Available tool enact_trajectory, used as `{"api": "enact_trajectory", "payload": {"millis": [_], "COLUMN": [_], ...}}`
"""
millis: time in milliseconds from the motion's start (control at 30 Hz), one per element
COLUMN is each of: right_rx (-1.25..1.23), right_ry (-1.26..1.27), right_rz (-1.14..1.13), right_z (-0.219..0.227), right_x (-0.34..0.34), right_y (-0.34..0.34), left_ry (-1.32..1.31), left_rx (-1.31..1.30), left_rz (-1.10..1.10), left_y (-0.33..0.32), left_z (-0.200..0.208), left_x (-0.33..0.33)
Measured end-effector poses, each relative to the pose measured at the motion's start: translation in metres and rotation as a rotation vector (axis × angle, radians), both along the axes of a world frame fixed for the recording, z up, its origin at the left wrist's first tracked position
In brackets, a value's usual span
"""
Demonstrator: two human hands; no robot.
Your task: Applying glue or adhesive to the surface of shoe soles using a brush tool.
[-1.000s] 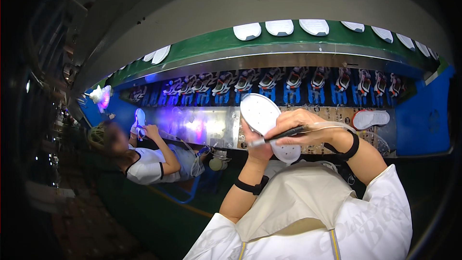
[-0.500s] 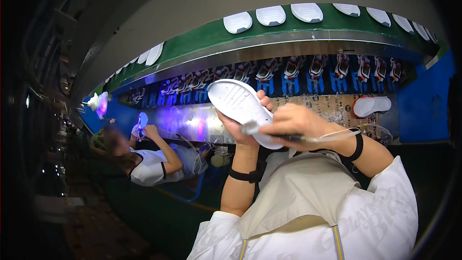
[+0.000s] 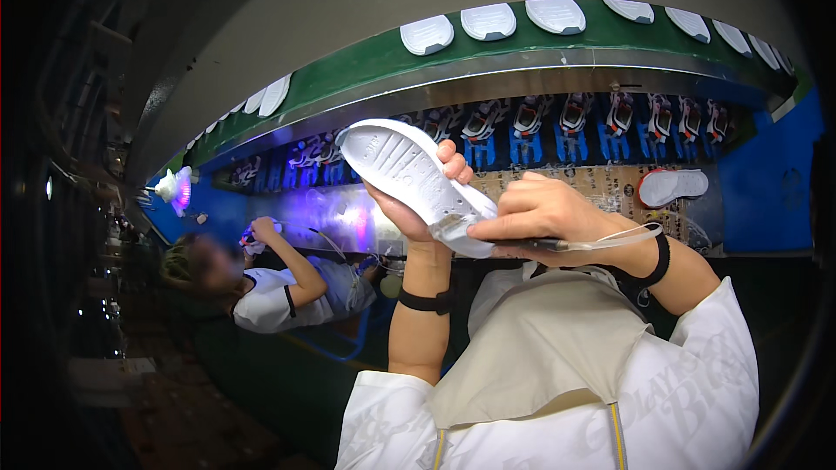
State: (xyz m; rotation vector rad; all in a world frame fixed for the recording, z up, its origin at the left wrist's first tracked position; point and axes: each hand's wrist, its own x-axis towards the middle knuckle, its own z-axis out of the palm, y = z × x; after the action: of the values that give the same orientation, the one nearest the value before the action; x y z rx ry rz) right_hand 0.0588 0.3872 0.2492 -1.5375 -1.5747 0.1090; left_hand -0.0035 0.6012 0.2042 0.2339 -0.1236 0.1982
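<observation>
A white shoe sole (image 3: 401,165) lies in my left hand (image 3: 396,211), its patterned face turned up and tilted. My left fingers wrap round its far edge and the palm supports it from below. My right hand (image 3: 557,207) grips a brush (image 3: 529,245) with a dark handle and a clear tube running back along my wrist. The bristles touch the sole near its narrower near end. My right index finger points along the brush toward the sole.
Another sole, white with a red edge (image 3: 675,187), rests on the brown-papered bench (image 3: 610,176). Behind it stand several shoe uppers (image 3: 572,113) on blue holders. White soles line a green belt (image 3: 488,45) above. At left a co-worker (image 3: 283,296) sits near a glowing lamp (image 3: 179,191).
The sole and my left hand have shifted left and slightly away from me. The brush stays against the sole's near end. The co-worker's hands have moved up a little.
</observation>
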Motion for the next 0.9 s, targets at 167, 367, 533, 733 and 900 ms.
{"api": "enact_trajectory", "payload": {"millis": [167, 367, 533, 733, 900], "right_rx": [-0.099, -0.064, -0.032, -0.169, -0.23], "right_ry": [-0.005, -0.131, 0.089, -0.016, -0.187], "right_rz": [0.396, 0.174, 0.129, 0.262, 0.128], "right_z": [0.02, 0.014, 0.03, 0.027, 0.024], "right_x": [0.004, 0.006, 0.009, 0.013, 0.013], "right_y": [-0.003, 0.0, -0.005, 0.0, 0.007], "left_ry": [-0.035, 0.024, 0.063, 0.136, 0.081], "left_rx": [0.038, 0.278, 0.334, 0.564, 0.804], "left_rz": [-0.08, -0.147, -0.269, -0.329, -0.306], "left_y": [0.002, 0.004, 0.008, 0.016, 0.02], "left_z": [0.012, 0.03, 0.036, 0.046, 0.053], "left_x": [0.004, 0.014, 0.017, 0.033, 0.045]}}
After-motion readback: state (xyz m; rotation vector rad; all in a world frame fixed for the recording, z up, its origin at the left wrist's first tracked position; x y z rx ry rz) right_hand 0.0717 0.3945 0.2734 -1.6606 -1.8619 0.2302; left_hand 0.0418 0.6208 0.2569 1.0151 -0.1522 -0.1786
